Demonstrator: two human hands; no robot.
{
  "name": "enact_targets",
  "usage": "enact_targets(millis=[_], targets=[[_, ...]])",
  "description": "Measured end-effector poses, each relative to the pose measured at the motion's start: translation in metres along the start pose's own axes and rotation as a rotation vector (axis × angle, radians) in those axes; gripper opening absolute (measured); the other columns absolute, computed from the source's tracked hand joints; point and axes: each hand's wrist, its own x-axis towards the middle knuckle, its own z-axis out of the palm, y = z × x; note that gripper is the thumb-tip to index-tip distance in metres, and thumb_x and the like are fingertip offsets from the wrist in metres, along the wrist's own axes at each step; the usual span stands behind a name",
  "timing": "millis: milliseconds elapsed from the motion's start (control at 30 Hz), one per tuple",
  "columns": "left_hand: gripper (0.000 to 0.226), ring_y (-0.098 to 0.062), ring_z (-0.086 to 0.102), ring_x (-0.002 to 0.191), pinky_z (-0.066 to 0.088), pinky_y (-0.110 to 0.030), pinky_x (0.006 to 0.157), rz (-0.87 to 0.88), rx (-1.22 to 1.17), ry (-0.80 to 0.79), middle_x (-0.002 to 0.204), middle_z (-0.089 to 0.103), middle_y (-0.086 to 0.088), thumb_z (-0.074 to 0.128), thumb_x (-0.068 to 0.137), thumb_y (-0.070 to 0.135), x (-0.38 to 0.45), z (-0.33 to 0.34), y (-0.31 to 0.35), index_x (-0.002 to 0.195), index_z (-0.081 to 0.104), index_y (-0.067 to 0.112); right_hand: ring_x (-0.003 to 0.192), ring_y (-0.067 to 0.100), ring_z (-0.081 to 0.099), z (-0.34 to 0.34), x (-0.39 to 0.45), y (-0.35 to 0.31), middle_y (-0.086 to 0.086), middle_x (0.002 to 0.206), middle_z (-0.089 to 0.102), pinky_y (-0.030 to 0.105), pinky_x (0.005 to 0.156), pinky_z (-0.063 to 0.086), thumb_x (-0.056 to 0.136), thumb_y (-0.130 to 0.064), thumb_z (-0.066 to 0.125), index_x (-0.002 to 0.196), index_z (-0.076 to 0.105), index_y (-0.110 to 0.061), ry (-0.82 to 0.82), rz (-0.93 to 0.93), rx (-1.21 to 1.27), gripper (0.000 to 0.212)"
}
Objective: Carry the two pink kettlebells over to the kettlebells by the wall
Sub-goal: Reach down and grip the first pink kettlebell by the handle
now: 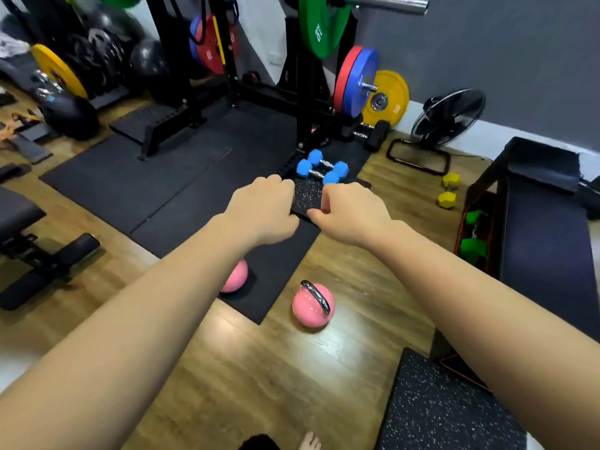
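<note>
Both pink kettlebells on the floor, not yet lifted: one [313, 305] at 6 o'clock, handle up for grasping; other [235, 277] at 7 o'clock, partly hidden by forearm. L hand [263, 209] & R hand [350, 212] outstretched, fingers curled, holding nothing; likely pre-reach.

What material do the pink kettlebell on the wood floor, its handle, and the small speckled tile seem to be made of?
Pink kettlebell: a smooth, slightly glossy coating, perhaps vinyl or paint over metal; it shows soft highlights.
Handle: looks like polished or chromed metal, silvery with bright reflections.
Speckled tile: probably rubber, matte black with pale flecks like the larger speckled mat. Both hands seem to hold it.
</note>
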Motion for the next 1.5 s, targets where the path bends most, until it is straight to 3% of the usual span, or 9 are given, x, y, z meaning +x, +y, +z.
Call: enact_targets(millis=[200,367,500,800,1000,1133,1300,1500], targets=[[0.029,-0.023,0.044,0.086,0.037,-0.039,0.062,-0.013,-0.047,-0.164,0.103,0.05,-0.004,0.057,0.081,0.035,0.085,0.069,-0.019,0.101,0.049,0.015,0.069,0.026,0.051,0.059,0.072,0.047,-0.001,0.074,0.056,0.032,0.056,0.036,0.076,-0.05,0.054,0.075,0.052,-0.022,-0.119,0.04,0.008,0.028],[0.036,-0.029,0.05,0.102,0.036,-0.038,0.067,0.005,-0.067,-0.263,0.112,0.052,-0.007,0.058,0.081,0.034,0.16,0.138,-0.035,0.109,0.051,0.014,0.081,0.031,0.059,0.117,0.125,0.095,0.008,0.085,0.064,0.033,0.058,0.037,0.08,-0.046,0.05,0.079,0.053,-0.021,-0.184,0.082,-0.002,0.025],[0.036,-0.03,0.05,0.105,0.04,-0.04,0.069,-0.026,-0.119,-0.353,0.114,0.052,-0.007,0.057,0.082,0.036,0.201,0.203,-0.043,0.11,0.052,0.014,0.084,0.032,0.06,0.176,0.158,0.129,0.011,0.09,0.067,0.034,0.06,0.042,0.08,-0.042,0.051,0.084,0.055,-0.018,-0.237,0.121,0.041,0.025],[0.032,-0.03,0.053,0.099,0.047,-0.043,0.076,-0.109,-0.21,-0.538,0.109,0.053,-0.006,0.059,0.081,0.031,0.244,0.382,-0.074,0.107,0.054,0.014,0.081,0.03,0.059,0.367,0.181,0.195,0.01,0.093,0.067,0.031,0.057,0.034,0.079,-0.037,0.055,0.089,0.056,-0.019,-0.503,0.206,0.131,0.021],[0.033,-0.026,0.053,0.099,0.049,-0.044,0.081,-0.106,-0.257,-0.734,0.112,0.055,-0.004,0.061,0.081,0.029,0.246,0.511,-0.076,0.111,0.055,0.017,0.078,0.029,0.055,0.49,0.165,0.239,0.006,0.09,0.061,0.03,0.059,0.041,0.077,-0.047,0.052,0.096,0.059,-0.018,-0.716,0.346,0.183,0.035],[0.037,-0.026,0.053,0.104,0.045,-0.035,0.077,-0.019,-0.266,-0.814,0.117,0.056,-0.004,0.063,0.081,0.031,0.24,0.585,-0.069,0.116,0.057,0.019,0.076,0.029,0.058,0.557,0.144,0.262,0.005,0.08,0.058,0.026,0.056,0.038,0.075,-0.048,0.055,0.081,0.057,-0.018,-0.82,0.377,0.186,0.031],[0.051,-0.026,0.047,0.115,0.042,-0.037,0.092,0.2,-0.14,-0.946,0.123,0.055,-0.005,0.068,0.077,0.04,0.229,0.659,-0.05,0.121,0.055,0.02,0.067,0.024,0.053,0.625,0.124,0.28,0.0,0.065,0.053,0.024,0.048,0.033,0.067,-0.037,0.071,0.082,0.059,-0.015,-1.043,0.404,0.242,0.029],[0.041,-0.026,0.043,0.115,0.034,-0.045,0.098,0.325,0.092,-0.975,0.117,0.056,-0.004,0.057,0.081,0.04,0.218,0.705,-0.041,0.116,0.054,0.019,0.058,0.017,0.051,0.663,0.096,0.291,-0.004,0.063,0.052,0.021,0.043,0.033,0.073,-0.009,0.067,0.075,0.05,-0.02,-1.04,0.552,0.552,0.02]])
